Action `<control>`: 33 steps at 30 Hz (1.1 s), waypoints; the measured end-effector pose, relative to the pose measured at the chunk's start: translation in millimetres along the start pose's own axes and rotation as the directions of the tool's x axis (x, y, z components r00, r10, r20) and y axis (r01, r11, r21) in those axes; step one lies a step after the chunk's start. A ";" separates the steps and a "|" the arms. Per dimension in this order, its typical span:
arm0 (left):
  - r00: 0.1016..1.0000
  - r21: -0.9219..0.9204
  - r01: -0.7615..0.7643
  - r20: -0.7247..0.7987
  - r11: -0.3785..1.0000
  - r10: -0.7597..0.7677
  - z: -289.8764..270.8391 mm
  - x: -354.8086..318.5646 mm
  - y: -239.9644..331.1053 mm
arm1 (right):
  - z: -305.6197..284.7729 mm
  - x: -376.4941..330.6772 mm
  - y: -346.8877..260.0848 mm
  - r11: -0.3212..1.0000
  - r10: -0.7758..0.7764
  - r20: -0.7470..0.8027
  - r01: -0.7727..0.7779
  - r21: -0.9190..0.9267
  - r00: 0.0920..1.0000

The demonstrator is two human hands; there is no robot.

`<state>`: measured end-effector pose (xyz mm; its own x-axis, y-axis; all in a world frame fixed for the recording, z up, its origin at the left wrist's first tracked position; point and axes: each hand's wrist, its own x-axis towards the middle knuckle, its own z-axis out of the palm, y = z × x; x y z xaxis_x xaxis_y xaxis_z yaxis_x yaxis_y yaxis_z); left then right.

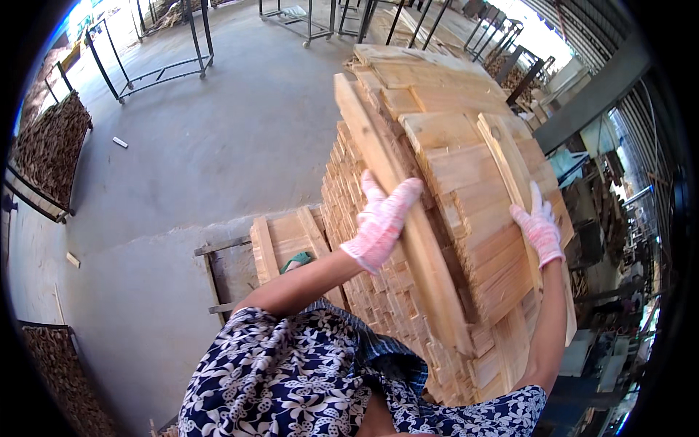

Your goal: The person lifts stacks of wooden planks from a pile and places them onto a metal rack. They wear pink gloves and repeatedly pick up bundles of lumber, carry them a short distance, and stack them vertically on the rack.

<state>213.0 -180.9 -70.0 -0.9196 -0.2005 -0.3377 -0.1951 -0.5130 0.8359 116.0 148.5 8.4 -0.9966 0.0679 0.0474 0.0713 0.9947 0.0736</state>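
Note:
My left hand (384,218), in a pink-and-white knitted glove, is closed around a long, narrow wooden plank (429,266). This plank slants along the left edge of a large stack of boards (451,160). On top of the stack, my right hand (539,227), gloved alike, grips the side of another narrow plank (506,156). Its thumb lies on the wood, and its other fingers are partly hidden. Beneath both hands, flat pale boards lie in uneven, overlapping layers. The stack's left side shows many board ends.
A low wooden pallet (218,280) with boards stands left of the stack, and a green-and-white shoe (295,261) shows there. Wheeled metal frames (156,73) stand at the far left. Racks of dark wood pieces (54,138) line the left side. A grey beam (597,91) rises at right.

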 end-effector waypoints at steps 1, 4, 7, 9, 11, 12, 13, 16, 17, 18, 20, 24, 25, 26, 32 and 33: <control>0.996 -0.137 -0.072 0.040 0.988 0.079 -11.0 3.0 1.4 | -0.7 -1.5 1.0 1.000 0.018 -0.008 -0.018 -0.018 1.000; 0.988 -0.196 -0.151 -0.015 0.969 0.151 -37.1 32.2 13.7 | -5.9 -7.4 5.8 0.999 0.028 -0.017 -0.027 0.032 0.999; 0.988 -0.182 -0.150 0.014 0.972 0.155 -38.8 66.7 35.3 | -14.8 -17.3 6.7 0.998 0.001 -0.033 0.001 0.060 0.999; 0.987 -0.202 -0.138 0.059 0.970 0.153 -28.4 81.3 44.8 | -23.4 -25.6 4.5 0.994 0.011 -0.026 -0.008 0.109 1.000; 0.992 0.206 -0.113 -0.035 0.972 0.123 -12.0 85.8 45.0 | -33.2 -29.6 1.4 0.989 0.008 -0.046 -0.002 0.147 0.999; 0.996 0.165 -0.053 -0.067 0.985 0.065 -4.8 86.5 41.9 | -37.5 -26.4 0.1 0.991 0.059 0.017 -0.061 0.120 0.998; 0.994 0.158 0.084 -0.089 0.984 -0.070 1.4 84.3 37.5 | -43.8 -21.7 -1.0 0.991 0.022 -0.075 -0.012 0.133 0.997; 0.996 0.190 0.021 -0.086 0.982 -0.005 10.2 87.7 29.2 | -68.7 30.7 -0.9 0.985 0.014 -0.132 0.009 0.174 0.991; 0.998 0.206 0.055 -0.047 0.977 -0.046 8.3 88.0 26.9 | -77.7 57.2 -0.8 0.978 -0.013 -0.161 0.047 0.205 0.987; 0.996 0.234 0.087 -0.047 0.968 -0.078 5.4 92.0 26.8 | -82.9 86.6 -2.1 0.982 -0.045 -0.217 0.083 0.168 0.975; 0.998 0.421 0.066 -0.008 0.905 -0.069 -4.9 98.2 27.6 | -96.5 139.8 -2.0 0.995 -0.008 -0.188 0.027 0.099 0.982; 0.937 0.330 -0.088 0.348 0.940 -0.034 -25.1 106.0 30.4 | -101.6 222.4 -15.1 0.997 0.018 -0.149 -0.005 0.082 0.989; 0.907 0.259 -0.071 0.418 0.963 -0.046 -28.9 105.9 30.4 | -96.3 236.6 -20.9 0.999 0.009 -0.151 -0.001 0.050 0.989; 0.907 0.250 -0.036 0.415 0.968 -0.073 -29.3 105.3 28.9 | -89.9 251.2 -25.6 1.000 -0.005 -0.176 0.007 0.009 0.984; 0.929 0.026 0.014 0.370 1.000 -0.023 -24.7 95.5 20.1 | -29.2 295.5 -30.8 0.947 -0.153 -0.027 0.154 0.283 0.988; 0.929 0.019 0.025 0.369 0.999 -0.031 -23.6 95.1 18.6 | -24.0 298.8 -27.7 0.946 -0.136 -0.007 0.132 0.297 0.991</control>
<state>130.0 -229.2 -96.7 -0.9741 0.1370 -0.1799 -0.2249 -0.5016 0.8353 -182.7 139.4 44.4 -0.9967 -0.0687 0.0439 -0.0767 0.9724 -0.2202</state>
